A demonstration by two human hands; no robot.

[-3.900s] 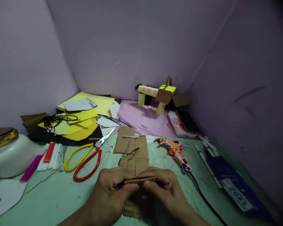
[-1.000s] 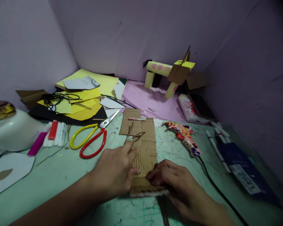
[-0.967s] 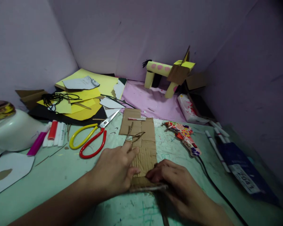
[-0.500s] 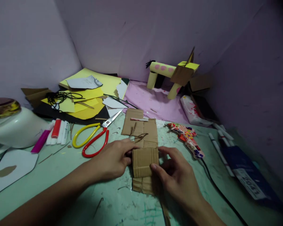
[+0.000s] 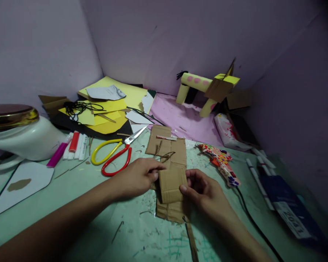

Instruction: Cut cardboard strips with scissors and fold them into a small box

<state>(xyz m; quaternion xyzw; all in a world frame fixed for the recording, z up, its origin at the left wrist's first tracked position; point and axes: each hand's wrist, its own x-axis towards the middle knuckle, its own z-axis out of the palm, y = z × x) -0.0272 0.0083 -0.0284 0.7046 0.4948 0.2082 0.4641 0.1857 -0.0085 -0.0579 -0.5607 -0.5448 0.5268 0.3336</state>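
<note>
A small, folded-looking piece of cardboard (image 5: 172, 185) is held above a longer cardboard strip (image 5: 177, 156), hiding part of it. My right hand (image 5: 205, 189) pinches its right edge, thumb on the near face and fingers behind. At the upper left corner, my left hand (image 5: 138, 176) is closed, index finger reaching along the top edge; its other fingertips are partly hidden. Thin cardboard scraps (image 5: 168, 155) rest on the strip. Left of it lie scissors (image 5: 128, 142) with yellow and red handles, blades apart.
A flower-patterned glue gun (image 5: 220, 163) with a black cord lies at right, near a dark blue packet (image 5: 278, 193). Markers (image 5: 75, 145) and a white pot-like vessel (image 5: 38, 138) are at left. Behind are yellow paper sheets (image 5: 112, 107) and a paper-tube animal (image 5: 202, 85).
The view has shifted slightly, moving the scene to the right. Both hands still have the small cardboard piece, which is now tilted a little more.
</note>
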